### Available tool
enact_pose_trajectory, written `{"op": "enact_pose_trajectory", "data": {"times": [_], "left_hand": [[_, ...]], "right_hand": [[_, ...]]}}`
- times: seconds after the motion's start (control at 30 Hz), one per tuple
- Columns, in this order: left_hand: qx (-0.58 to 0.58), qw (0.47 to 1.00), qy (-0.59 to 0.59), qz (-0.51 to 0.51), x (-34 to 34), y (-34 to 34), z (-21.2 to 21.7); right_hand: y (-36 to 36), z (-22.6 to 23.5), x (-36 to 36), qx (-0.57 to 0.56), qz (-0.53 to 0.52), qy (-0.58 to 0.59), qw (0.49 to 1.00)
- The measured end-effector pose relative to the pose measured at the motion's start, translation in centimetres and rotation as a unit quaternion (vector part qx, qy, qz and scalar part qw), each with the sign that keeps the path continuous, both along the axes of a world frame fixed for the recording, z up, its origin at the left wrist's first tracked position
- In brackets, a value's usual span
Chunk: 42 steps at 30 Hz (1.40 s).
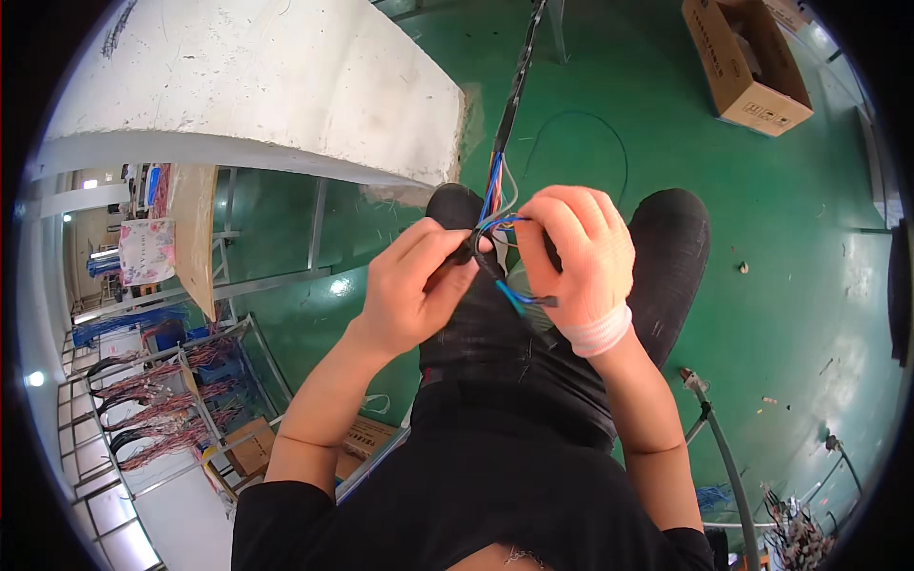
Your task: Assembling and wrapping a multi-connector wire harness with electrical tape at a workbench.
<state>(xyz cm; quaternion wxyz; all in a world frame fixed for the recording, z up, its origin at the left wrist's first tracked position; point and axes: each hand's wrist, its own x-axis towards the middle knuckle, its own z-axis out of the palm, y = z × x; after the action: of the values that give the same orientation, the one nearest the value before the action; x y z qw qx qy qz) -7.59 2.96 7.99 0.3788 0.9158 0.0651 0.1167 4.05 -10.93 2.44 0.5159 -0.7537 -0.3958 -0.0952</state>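
Note:
A wire harness (515,95) wrapped in black tape comes down from the top toward my lap and fans out into blue, orange, grey and other wires. My bare left hand (409,281) pinches the harness where a black-wrapped part begins, thumb and fingers closed on it. On my right hand (579,257) is a pale orange work glove with a white cuff. Its fingers are closed around blue and coloured wires just right of the left hand. Below the hands hangs a short branch of blue and teal wires (514,297) with a dark end. The fingertips partly cover the wires.
A white pillar (286,86) stands at the upper left. Racks of bundled wires (176,409) line the left side. An open cardboard box (752,71) sits on the green floor at the upper right. Metal legs (719,447) rise at the lower right.

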Motion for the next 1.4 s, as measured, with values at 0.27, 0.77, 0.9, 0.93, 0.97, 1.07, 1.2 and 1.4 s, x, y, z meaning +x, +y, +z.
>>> {"op": "enact_pose_trajectory", "data": {"times": [0.27,0.77,0.9,0.93,0.97,1.07,1.2,1.4], "left_hand": [[-0.299,0.951,0.026,0.072,-1.7,1.5,0.0],[-0.475,0.875,0.091,0.023,-1.1,0.1,0.6],[-0.279,0.956,0.086,-0.036,0.7,-1.8,-0.1],[-0.162,0.983,0.048,-0.073,1.0,-2.3,-0.3],[-0.182,0.972,0.112,-0.096,1.5,-2.9,0.3],[-0.424,0.882,0.099,-0.182,1.7,-4.1,-0.8],[-0.626,0.761,0.059,-0.162,3.4,-5.6,-4.6],[-0.284,0.925,-0.082,-0.240,10.6,-11.6,-5.4]], "right_hand": [[-1.7,1.0,1.1,0.073,0.399,0.557,0.725],[-0.9,1.5,-0.9,0.114,0.307,0.485,0.811],[-5.1,2.2,-1.9,0.015,0.219,0.250,0.943],[-6.3,2.1,-2.8,0.006,0.210,0.249,0.945],[-8.0,2.0,-3.4,-0.015,0.203,0.252,0.946],[-12.1,4.0,-5.1,-0.023,0.190,0.338,0.922],[-17.4,4.7,-8.4,0.067,0.233,0.412,0.878],[-24.3,9.0,-15.8,0.009,0.089,0.390,0.917]]}}
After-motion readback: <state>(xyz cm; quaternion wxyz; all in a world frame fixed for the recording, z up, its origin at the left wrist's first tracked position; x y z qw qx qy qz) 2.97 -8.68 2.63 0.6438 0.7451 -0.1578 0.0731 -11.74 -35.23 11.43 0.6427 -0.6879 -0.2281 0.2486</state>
